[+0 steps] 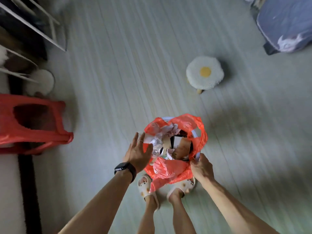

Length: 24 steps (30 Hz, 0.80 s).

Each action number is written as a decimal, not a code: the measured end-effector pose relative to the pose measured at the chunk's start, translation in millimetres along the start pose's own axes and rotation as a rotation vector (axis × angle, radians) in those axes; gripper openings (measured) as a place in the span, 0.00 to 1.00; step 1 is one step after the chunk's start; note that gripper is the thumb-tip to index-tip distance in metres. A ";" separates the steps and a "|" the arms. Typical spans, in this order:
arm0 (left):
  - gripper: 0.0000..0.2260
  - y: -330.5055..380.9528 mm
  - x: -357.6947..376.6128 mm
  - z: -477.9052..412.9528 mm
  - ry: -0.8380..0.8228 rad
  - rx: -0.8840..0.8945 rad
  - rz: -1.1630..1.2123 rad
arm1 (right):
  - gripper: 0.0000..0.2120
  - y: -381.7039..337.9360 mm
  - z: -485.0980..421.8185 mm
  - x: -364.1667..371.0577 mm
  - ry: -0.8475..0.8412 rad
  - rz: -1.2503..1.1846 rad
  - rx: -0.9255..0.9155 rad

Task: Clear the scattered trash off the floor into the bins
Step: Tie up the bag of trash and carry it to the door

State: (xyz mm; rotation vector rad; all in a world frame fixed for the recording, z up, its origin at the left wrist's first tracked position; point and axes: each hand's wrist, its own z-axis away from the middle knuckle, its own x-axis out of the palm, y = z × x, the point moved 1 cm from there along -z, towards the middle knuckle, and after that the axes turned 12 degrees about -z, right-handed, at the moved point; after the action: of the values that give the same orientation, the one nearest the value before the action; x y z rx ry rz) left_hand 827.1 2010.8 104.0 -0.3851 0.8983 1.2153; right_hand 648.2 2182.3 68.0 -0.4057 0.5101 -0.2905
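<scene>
A small round bin (196, 132) lined with a red plastic bag (170, 169) stands on the floor just in front of my feet. It is full of crumpled paper, clear plastic and cardboard trash (167, 142). My left hand (137, 153), with a black watch on the wrist, is flat and spread at the bin's left rim, fingers apart and holding nothing. My right hand (201, 167) is closed on the red bag's edge at the bin's right rim.
A red plastic stool (33, 124) stands at the left beside a white shelf frame (42, 27). A fried-egg-shaped plush stool (205, 72) sits further out on the pale floor. A blue bedding bundle (285, 24) fills the top right corner. My slippered feet (168, 186) touch the bin.
</scene>
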 end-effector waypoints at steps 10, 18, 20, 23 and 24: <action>0.33 5.4 -261.1 131.2 0.451 0.078 0.014 | 0.07 -248.6 149.1 -41.9 -0.037 -0.104 -0.287; 0.38 -34.5 -438.0 131.0 0.722 -0.030 -0.060 | 0.21 -433.3 187.6 -28.6 -0.073 -0.196 -0.515; 0.39 -43.6 -476.7 118.0 0.765 -0.026 -0.053 | 0.24 -481.6 175.2 -18.5 -0.086 -0.216 -0.543; 0.36 -60.4 -529.1 90.4 0.807 -0.026 -0.064 | 0.27 -547.6 147.7 -3.2 -0.105 -0.259 -0.566; 0.35 -67.8 -545.4 78.2 0.825 -0.029 -0.070 | 0.26 -568.1 151.8 -1.6 -0.120 -0.301 -0.559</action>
State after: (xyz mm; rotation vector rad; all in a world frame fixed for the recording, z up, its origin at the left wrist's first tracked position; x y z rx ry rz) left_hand 880.5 1693.5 556.4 -0.9711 1.5489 0.9980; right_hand 631.5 1728.3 441.4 -1.0425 0.4055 -0.4105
